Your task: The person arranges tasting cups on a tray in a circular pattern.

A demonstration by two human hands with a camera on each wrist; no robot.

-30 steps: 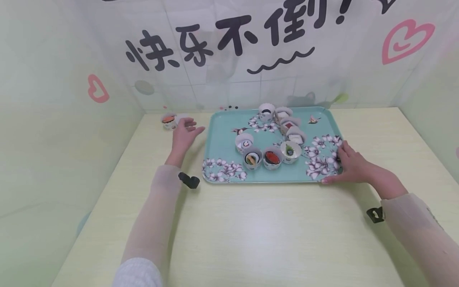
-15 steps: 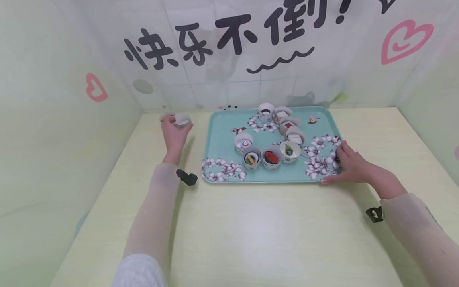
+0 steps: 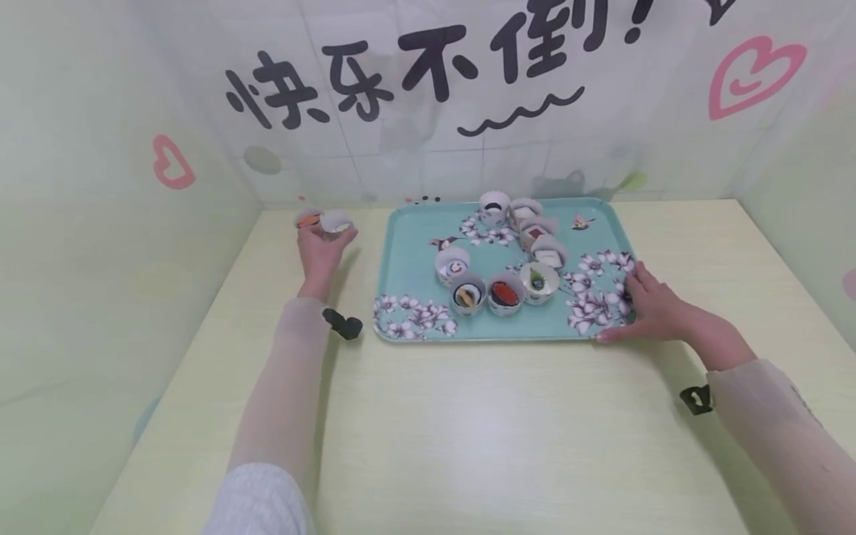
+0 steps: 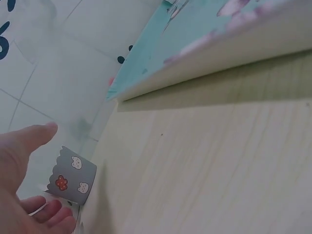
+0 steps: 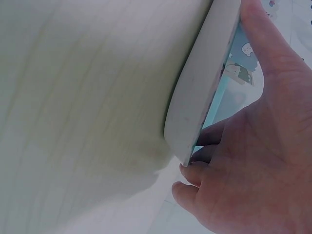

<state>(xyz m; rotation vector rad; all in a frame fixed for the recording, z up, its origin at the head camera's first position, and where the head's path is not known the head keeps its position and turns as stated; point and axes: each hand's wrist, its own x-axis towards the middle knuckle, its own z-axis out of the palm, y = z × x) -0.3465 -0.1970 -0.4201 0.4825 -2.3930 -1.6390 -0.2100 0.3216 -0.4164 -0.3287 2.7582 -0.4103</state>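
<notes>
At the back left of the table, my left hand (image 3: 319,256) is at two paper cups: one with an orange-topped sushi piece (image 3: 308,221) and a pale cup (image 3: 337,223) beside it. The left wrist view shows a grey cup with bear prints (image 4: 73,178) between the raised thumb and the other fingers; the thumb is apart from it. My right hand (image 3: 662,312) holds the near right corner of a turquoise flowered tray (image 3: 408,253), thumb on the front rim, fingers on the right rim. Several sushi cups, one red-topped (image 3: 504,294), stand on the tray.
The pale wooden table (image 3: 481,431) reaches back to a white wall sheet (image 3: 414,141) with black writing and pink hearts. A green-tinted side wall (image 3: 100,282) bounds the left. Several cups stand close together in a curve on the tray.
My left hand has moved left, from right of the two cups to just in front of them, its fingers now by the orange-topped one. My right hand stays at the tray's corner.
</notes>
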